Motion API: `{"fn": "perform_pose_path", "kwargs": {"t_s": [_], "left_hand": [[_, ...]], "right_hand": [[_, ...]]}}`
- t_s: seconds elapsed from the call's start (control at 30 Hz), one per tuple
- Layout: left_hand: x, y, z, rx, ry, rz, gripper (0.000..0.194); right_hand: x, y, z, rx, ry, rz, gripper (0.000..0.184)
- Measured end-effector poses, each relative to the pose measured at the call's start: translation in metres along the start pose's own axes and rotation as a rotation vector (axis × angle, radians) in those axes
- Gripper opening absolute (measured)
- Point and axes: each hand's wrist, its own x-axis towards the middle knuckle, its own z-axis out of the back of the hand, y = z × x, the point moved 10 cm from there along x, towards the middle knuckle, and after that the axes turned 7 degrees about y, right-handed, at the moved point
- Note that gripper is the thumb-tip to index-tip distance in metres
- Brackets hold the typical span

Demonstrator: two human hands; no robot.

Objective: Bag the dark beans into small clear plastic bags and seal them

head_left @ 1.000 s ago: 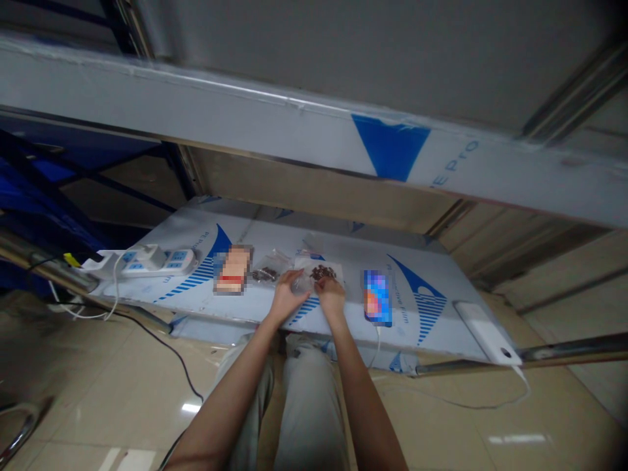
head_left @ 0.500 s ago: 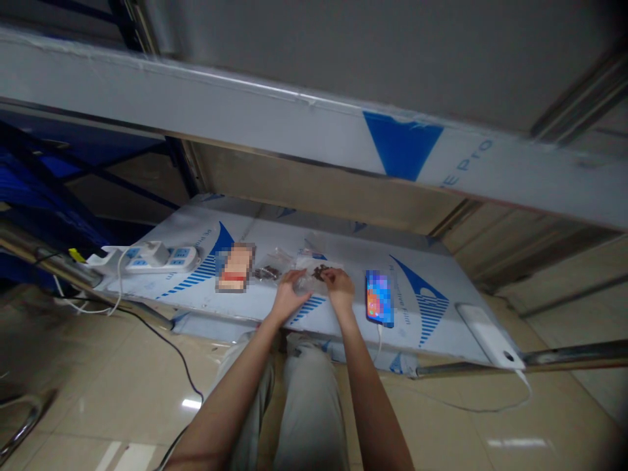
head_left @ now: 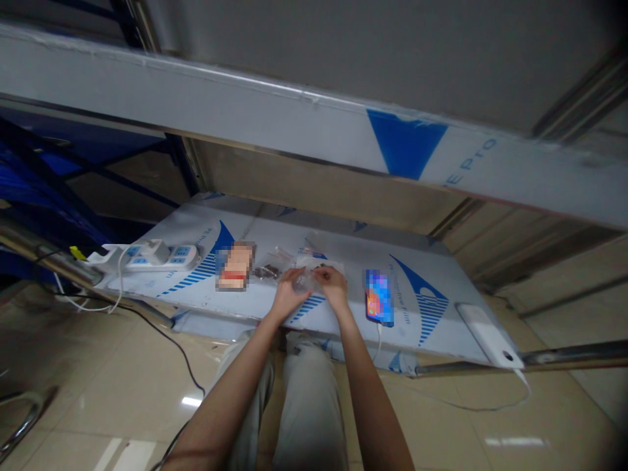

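Closely paired hands (head_left: 289,292) (head_left: 335,288), fingers (head_left: 321,273) bent, forearms (head_left: 363,376) converging

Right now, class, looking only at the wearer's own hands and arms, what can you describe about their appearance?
Both the left hand and the right hand are ungloved, with five-fingered human shapes. The forearms are bare; no sleeves show within the frame, nor can any watch, cable or marking be made out.
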Motion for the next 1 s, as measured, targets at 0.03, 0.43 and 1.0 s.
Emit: {"fn": "perform_pose_path", "kwargs": {"t_s": [0.03,0.43,1.0], "left_hand": [[0.000,-0.001,0.001,-0.002,-0.004,-0.001,0.054],[-0.014,0.007,0.012,-0.128,0.016,0.007,0.060],[-0.049,0.033,0.053,-0.071,-0.006,0.127,0.022]], "right_hand": [[-0.002,0.005,-0.003,-0.005,0.022,0.007,0.020],[-0.025,0.017,-0.018,0.117,0.106,0.149,0.011],[-0.058,-0.003,-0.052,0.712,0.009,-0.012,0.035]]}}
